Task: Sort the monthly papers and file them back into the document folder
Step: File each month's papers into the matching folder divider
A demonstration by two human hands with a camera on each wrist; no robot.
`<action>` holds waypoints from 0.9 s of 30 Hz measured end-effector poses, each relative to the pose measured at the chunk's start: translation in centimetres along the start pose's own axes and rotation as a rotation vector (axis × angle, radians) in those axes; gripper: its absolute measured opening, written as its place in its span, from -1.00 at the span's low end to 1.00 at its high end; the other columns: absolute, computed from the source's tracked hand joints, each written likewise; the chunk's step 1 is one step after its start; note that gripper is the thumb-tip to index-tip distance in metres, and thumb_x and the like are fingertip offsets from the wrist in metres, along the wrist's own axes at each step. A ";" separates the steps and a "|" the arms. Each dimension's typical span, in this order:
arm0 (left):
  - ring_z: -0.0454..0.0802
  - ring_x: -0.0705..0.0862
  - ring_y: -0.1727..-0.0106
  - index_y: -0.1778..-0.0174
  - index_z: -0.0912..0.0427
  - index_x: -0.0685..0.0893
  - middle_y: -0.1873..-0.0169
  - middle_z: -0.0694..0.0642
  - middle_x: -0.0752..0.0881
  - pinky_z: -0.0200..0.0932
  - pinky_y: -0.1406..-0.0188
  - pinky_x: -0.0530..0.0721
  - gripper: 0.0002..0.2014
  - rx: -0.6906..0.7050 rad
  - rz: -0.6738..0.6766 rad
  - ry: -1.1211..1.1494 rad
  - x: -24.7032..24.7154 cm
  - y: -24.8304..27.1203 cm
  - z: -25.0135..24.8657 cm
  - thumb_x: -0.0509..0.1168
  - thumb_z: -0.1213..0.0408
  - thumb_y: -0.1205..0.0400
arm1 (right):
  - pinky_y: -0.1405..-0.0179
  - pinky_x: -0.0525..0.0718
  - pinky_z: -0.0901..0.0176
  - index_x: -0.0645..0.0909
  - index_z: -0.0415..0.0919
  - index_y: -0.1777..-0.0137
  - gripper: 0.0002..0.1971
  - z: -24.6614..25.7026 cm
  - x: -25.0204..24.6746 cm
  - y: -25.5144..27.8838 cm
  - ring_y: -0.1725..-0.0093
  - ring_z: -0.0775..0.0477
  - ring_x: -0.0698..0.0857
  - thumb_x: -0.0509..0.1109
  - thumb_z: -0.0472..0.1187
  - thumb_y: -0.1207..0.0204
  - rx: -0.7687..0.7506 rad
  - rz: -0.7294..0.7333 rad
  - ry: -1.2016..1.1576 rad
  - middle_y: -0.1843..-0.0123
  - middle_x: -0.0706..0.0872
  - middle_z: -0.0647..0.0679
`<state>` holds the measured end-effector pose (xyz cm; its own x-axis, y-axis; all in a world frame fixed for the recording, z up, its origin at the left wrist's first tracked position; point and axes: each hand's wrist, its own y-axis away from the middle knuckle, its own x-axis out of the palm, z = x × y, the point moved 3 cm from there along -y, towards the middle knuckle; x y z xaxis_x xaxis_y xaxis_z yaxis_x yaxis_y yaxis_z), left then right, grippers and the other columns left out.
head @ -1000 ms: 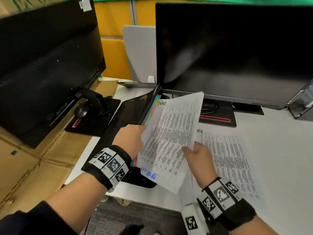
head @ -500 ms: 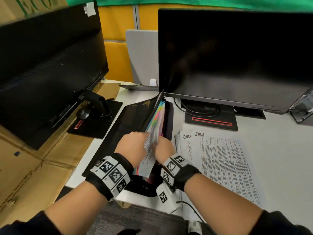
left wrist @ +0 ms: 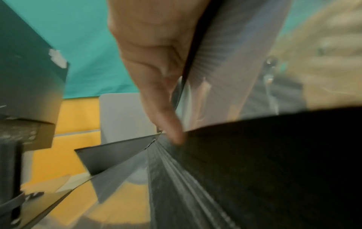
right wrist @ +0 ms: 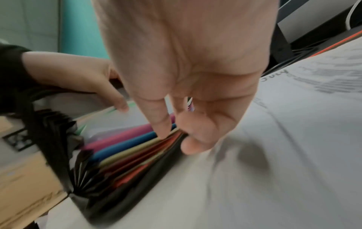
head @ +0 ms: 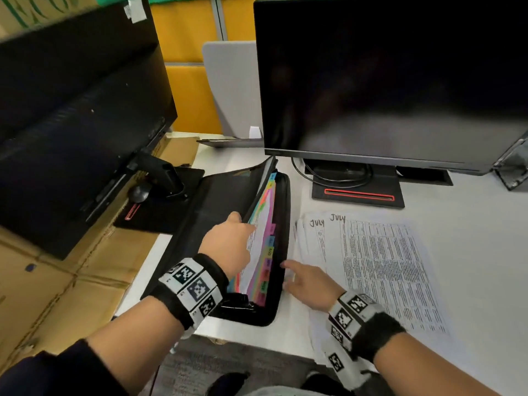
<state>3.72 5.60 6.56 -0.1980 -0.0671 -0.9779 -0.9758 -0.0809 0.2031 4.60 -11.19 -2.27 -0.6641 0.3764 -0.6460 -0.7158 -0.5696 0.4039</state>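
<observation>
The black accordion folder [head: 205, 224] lies open on the desk, its coloured tabbed dividers [head: 268, 252] fanned upward. My left hand [head: 228, 244] holds the front dividers back to the left, thumb [left wrist: 156, 77] on the outer side and fingers [right wrist: 117, 102] inside on a white sheet [head: 257, 244] that stands in a pocket. My right hand [head: 297, 277] is empty with relaxed fingers, just right of the folder; one fingertip [right wrist: 162, 131] touches the divider edges [right wrist: 127, 144]. A stack of printed papers marked JULY [head: 385, 267] lies flat on the desk to the right.
A dark monitor [head: 385, 81] with its stand [head: 357, 192] is behind the papers. A second monitor [head: 71, 124] stands at the left on flattened cardboard [head: 57, 295]. The desk's front edge [head: 285, 344] runs below the folder.
A second ago my right hand held a sheet marked JUNE over the folder. It slid the sheet into a pocket, let go and drew back to the right, empty.
</observation>
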 end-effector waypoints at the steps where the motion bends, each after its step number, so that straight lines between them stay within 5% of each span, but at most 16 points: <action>1: 0.20 0.45 -0.29 -0.30 0.01 0.59 -0.38 0.13 0.32 -0.02 0.05 0.59 -0.58 0.026 -0.021 -0.093 -0.3 -0.1 -0.5 0.22 0.35 -0.51 | 0.29 0.44 0.39 0.32 -0.05 -0.51 -0.55 -0.7 0.5 0.5 0.15 0.02 0.56 0.20 -0.13 -0.62 -0.029 0.019 0.003 0.27 0.50 0.15; 4: 0.26 0.05 -0.56 -0.23 -0.01 0.62 -0.59 0.17 0.01 0.20 -0.43 0.31 -0.66 0.144 -0.047 -0.313 -0.4 -0.8 -2.0 0.24 0.26 -0.53 | 0.33 0.40 0.48 0.42 -0.01 -0.43 -0.62 -2.7 -0.2 1.8 0.33 0.20 0.53 0.22 -0.14 -0.62 -0.061 -0.025 -0.057 0.33 0.50 0.19; 6: 0.27 0.00 -0.60 -0.27 0.04 0.63 -0.62 0.18 -0.01 0.25 -0.55 0.14 -0.67 0.190 0.046 -0.418 -0.1 -1.3 -3.0 0.20 0.26 -0.59 | 0.36 0.45 0.46 0.52 -0.03 -0.30 -0.73 -4.3 -1.9 2.8 0.38 0.22 0.54 0.24 -0.12 -0.62 -0.033 -0.114 -0.065 0.29 0.59 0.15; 9: 0.24 0.41 -0.37 -0.30 0.30 0.56 -0.43 0.24 0.32 0.04 -0.19 0.52 -0.67 0.110 0.248 -0.423 0.0 -2.4 -4.3 0.12 0.33 -0.65 | 0.51 0.49 0.47 0.59 -0.07 -0.16 -0.82 -7.3 -4.7 4.4 0.50 0.16 0.55 0.25 -0.16 -0.62 0.049 -0.238 -0.069 0.28 0.68 0.12; 11: 0.21 0.57 -0.23 -0.28 0.32 0.55 -0.28 0.23 0.48 -0.01 -0.04 0.57 -0.65 0.067 0.338 -0.370 0.4 -3.5 -5.2 0.08 0.25 -0.67 | 0.51 0.56 0.36 0.61 -0.08 -0.10 -0.86 -9.2 -6.5 5.4 0.49 0.05 0.62 0.26 -0.21 -0.61 0.113 -0.292 -0.093 0.29 0.67 0.15; 13: 0.16 0.55 -0.24 -0.35 0.28 0.51 -0.26 0.19 0.50 -0.04 0.04 0.51 -0.55 0.003 0.345 -0.365 0.7 -4.5 -5.8 0.04 0.08 -0.66 | 0.35 0.66 0.19 0.60 -0.04 -0.05 -0.88 -11.0 -8.0 6.4 0.29 -0.11 0.74 0.27 -0.22 -0.60 0.156 -0.327 -0.106 0.23 0.68 0.17; 15: 0.16 0.37 -0.38 -0.45 0.23 0.43 -0.41 0.19 0.38 0.03 -0.10 0.42 -0.46 0.048 0.303 -0.530 0.8 -5.3 -6.3 -0.01 -0.03 -0.65 | 0.26 0.68 0.15 0.61 -0.02 -0.02 -0.89 -12.5 -8.9 7.0 0.18 -0.13 0.76 0.29 -0.22 -0.60 0.180 -0.363 -0.121 0.17 0.70 0.14; 17: 0.25 -0.04 -0.61 -0.55 0.15 0.34 -0.62 0.20 0.09 0.34 -0.51 0.02 -0.42 0.230 0.266 -0.784 0.9 -6.0 -6.8 -0.06 -0.09 -0.67 | 0.22 0.68 0.12 0.62 -0.02 0.00 -0.90 -13.6 -9.4 7.4 0.17 -0.12 0.76 0.30 -0.22 -0.59 0.183 -0.383 -0.137 0.15 0.73 0.09; 19: 0.17 -0.33 -0.63 -0.57 0.05 0.32 -0.67 0.07 -0.14 0.36 -0.43 -0.51 -0.44 0.448 0.261 -0.885 0.4 -6.4 -7.6 -0.05 -0.10 -0.68 | 0.27 0.66 0.21 0.61 -0.01 0.03 -0.91 -14.4 -9.4 7.3 0.22 -0.03 0.73 0.29 -0.21 -0.60 0.165 -0.376 -0.135 0.15 0.72 0.07; 20: 0.11 -0.34 -0.64 -0.56 0.02 0.34 -0.66 0.00 -0.14 0.34 -0.43 -0.54 -0.47 0.533 0.325 -0.875 0.3 -6.7 -7.8 -0.04 -0.08 -0.69 | 0.33 0.60 0.34 0.60 0.00 0.03 -0.91 -14.7 -9.3 7.1 0.25 0.07 0.70 0.29 -0.21 -0.60 0.152 -0.369 -0.133 0.14 0.72 0.06; 23: 0.09 0.05 -0.65 -0.49 0.03 0.45 -0.60 -0.04 0.26 0.17 -0.59 0.09 -0.58 0.682 0.573 -0.909 0.3 -6.6 -7.7 0.03 0.06 -0.72 | 0.39 0.46 0.50 0.63 -0.04 -0.02 -0.90 -15.4 -8.8 6.8 0.24 0.25 0.64 0.30 -0.20 -0.60 0.140 -0.355 -0.147 0.12 0.71 0.06; 25: 0.08 0.42 -0.42 -0.34 0.00 0.59 -0.38 -0.02 0.57 -0.10 -0.27 0.44 -0.67 0.708 0.564 -0.968 0.3 -7.0 -7.2 0.11 0.10 -0.69 | 0.30 0.50 0.48 0.63 -0.07 -0.05 -0.89 -15.8 -8.7 6.8 0.18 0.18 0.67 0.29 -0.20 -0.61 0.149 -0.351 -0.155 0.11 0.72 0.06; 27: 0.04 0.44 -0.34 -0.34 -0.05 0.58 -0.34 -0.07 0.58 -0.10 -0.15 0.49 -0.65 0.667 0.607 -1.019 0.7 -7.2 -6.7 0.06 0.09 -0.68 | 0.24 0.54 0.45 0.64 -0.09 -0.06 -0.88 -16.1 -8.7 7.0 0.13 0.11 0.69 0.29 -0.21 -0.61 0.163 -0.353 -0.168 0.09 0.72 0.04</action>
<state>11.20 -0.54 4.77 -0.3049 0.8620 -0.4049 -0.5126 0.2098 0.8326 8.81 -30.23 -4.28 -0.3883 0.6495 -0.6537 -0.9215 -0.2661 0.2830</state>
